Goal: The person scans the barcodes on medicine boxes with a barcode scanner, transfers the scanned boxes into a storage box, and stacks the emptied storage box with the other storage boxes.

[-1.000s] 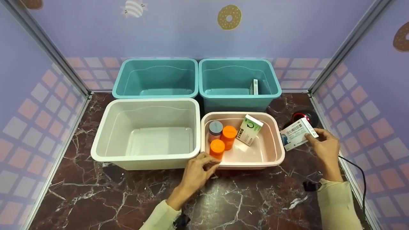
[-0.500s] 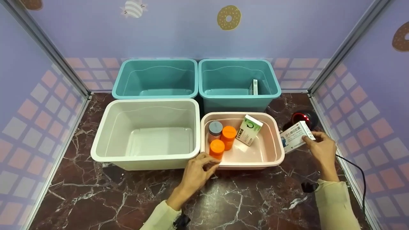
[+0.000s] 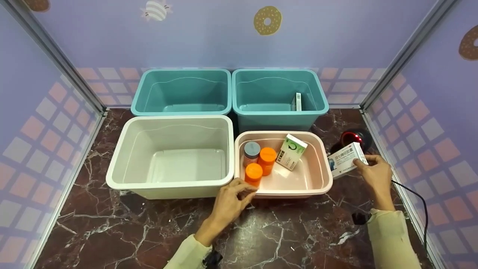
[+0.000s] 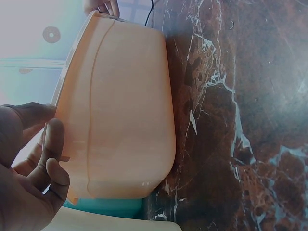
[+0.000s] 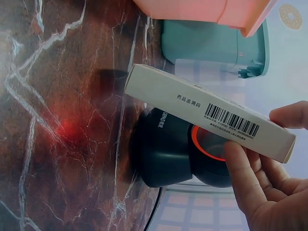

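The right hand (image 3: 375, 177) pinches the box (image 3: 345, 162) at one end. The long axis runs leftward from this grip, slanting slightly toward the person. The red-lit scanner (image 3: 357, 137) stands just past the box, ahead of the right hand. The barcode (image 5: 232, 120) faces the right wrist camera. The left hand (image 3: 231, 197), well apart from the box, grips the tub (image 3: 295, 193) at its front rim.

The head view looks forward and down from above. Both wrist views, close and turned sideways, share the pink bin (image 4: 130, 106).
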`<state>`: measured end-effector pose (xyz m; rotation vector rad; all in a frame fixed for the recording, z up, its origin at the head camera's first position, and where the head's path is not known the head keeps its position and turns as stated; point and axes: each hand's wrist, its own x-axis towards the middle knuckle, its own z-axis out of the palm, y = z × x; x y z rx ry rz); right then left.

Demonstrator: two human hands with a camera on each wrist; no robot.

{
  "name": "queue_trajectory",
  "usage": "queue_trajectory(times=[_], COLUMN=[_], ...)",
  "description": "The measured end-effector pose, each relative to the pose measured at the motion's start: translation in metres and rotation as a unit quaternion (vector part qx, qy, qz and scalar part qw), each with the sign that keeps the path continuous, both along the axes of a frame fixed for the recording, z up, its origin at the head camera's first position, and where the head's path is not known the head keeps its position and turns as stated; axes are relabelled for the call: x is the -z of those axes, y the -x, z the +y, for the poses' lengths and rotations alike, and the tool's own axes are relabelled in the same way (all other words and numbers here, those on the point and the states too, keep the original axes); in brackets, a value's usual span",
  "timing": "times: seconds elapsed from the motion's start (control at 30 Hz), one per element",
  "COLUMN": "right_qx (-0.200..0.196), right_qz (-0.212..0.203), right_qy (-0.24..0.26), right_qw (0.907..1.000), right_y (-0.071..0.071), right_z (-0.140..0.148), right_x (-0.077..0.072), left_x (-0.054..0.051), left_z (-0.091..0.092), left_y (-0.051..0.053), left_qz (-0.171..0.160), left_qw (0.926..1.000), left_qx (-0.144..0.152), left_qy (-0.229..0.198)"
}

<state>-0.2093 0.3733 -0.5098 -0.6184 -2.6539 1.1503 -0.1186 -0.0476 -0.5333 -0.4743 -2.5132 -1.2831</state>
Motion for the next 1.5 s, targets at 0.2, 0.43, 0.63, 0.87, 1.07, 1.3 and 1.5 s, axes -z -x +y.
queue_trajectory(times=[0.2,0.43,0.63,0.87,1.07,1.3,1.5], right_qx=[0.010,0.017,0.014,0.018,0.024,0.029,0.016], right_qz=[0.001,0.002,-0.009,-0.001,0.003,0.005,-0.010], right_qy=[0.009,0.007,0.020,0.045,0.019,-0.009,0.007], right_qw=[0.9999,0.9998,0.9997,0.9988,0.9995,0.9995,0.9998], right_y=[0.0001,0.0006,0.0006,0.0022,0.0024,0.0006,0.0005], right_z=[-0.0002,-0.0011,-0.0004,-0.0014,-0.0007,-0.0006,-0.0010], right_x=[0.0032,0.0024,0.0016,-0.0021,-0.0041,-0.0035,-0.0005], left_x=[0.0001,-0.0004,-0.0002,-0.0016,-0.0021,-0.0023,-0.0026], left_z=[-0.0001,-0.0001,0.0000,0.0006,0.0009,0.0009,0.0007], left_y=[-0.0002,-0.0002,-0.0005,-0.0010,-0.0010,-0.0005,-0.0001], left_qz=[0.003,0.005,0.007,-0.002,-0.004,-0.004,0.003], left_qw=[1.0000,1.0000,1.0000,0.9999,0.9999,0.9997,0.9997], left_qx=[0.000,0.001,0.002,-0.003,-0.003,-0.009,-0.008], left_qy=[0.005,0.005,0.006,0.010,0.014,0.024,0.024])
